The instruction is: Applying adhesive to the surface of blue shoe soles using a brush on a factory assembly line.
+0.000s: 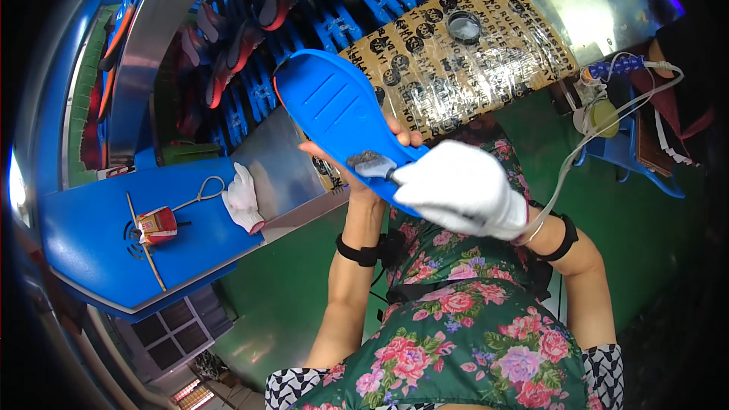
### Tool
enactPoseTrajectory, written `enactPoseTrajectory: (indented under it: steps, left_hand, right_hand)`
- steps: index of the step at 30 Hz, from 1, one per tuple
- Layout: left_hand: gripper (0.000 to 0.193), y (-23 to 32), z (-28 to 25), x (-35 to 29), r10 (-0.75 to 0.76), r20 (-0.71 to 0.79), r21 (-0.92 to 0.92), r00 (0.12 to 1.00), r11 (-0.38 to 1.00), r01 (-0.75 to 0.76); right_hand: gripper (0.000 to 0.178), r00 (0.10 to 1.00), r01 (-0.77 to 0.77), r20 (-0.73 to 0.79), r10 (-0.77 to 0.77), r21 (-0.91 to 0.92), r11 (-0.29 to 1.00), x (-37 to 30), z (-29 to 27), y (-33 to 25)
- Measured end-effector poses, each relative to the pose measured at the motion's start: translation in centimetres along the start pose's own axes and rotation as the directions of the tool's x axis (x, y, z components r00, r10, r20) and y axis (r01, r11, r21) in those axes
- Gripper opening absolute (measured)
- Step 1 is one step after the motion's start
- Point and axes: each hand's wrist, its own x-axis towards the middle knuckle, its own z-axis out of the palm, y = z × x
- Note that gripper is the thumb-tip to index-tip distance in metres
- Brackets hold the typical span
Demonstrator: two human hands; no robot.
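Observation:
My bare left hand (332,158) is closed around the narrow middle of a blue shoe sole (326,99). Its broad end points to the far left, its grooved face turned up, with a thin red-orange edge along the left side. My right hand (459,190), in a white knitted glove, grips a small brush (371,164) by its dark handle. The brush's flat, dark-tipped head lies over the sole near my left fingers. The glove covers the near end of the sole, and whether the bristles touch it I cannot tell.
Ahead is a bench (433,61) covered in printed brown tape, with a small round dish (464,26) on it. Beyond run blue racks with dark-and-red shoe parts (279,6). On the left, a blue table (91,235) bears a white glove (243,199) and a red cup (158,225). Cables (600,144) hang right.

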Motion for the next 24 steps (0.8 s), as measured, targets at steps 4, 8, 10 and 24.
enactPoseTrajectory:
  steps: [4, 8, 10, 24]
  left_hand:
    - [0.122, 0.0, 1.4, 0.5, 0.1, -0.175, -0.12, 0.979, 0.985, -0.122]
    - [0.119, 0.3, 0.1, 0.7, 0.11, -0.154, -0.074, 0.982, 0.99, -0.122]
    - [0.12, 0.4, -0.3, 0.8, 0.113, -0.142, -0.07, 0.983, 0.99, -0.124]
    - [0.123, 2.5, -0.7, 1.3, -0.079, -0.16, -0.061, 0.984, 0.996, 0.07]
  right_hand:
    - [0.023, 0.991, -0.132, 0.046, 0.123, 0.364, 0.922, -0.4, -0.1, 0.2]
    - [0.025, 0.987, -0.152, -0.024, 0.157, 0.157, 0.976, -0.8, -0.6, 1.0]
    - [0.028, 1.0, -0.024, -0.016, 0.025, 0.053, 0.998, -1.5, 0.3, 0.2]
    - [0.018, 0.953, -0.303, 0.155, 0.261, 0.546, 0.781, -2.3, -0.2, 0.6]
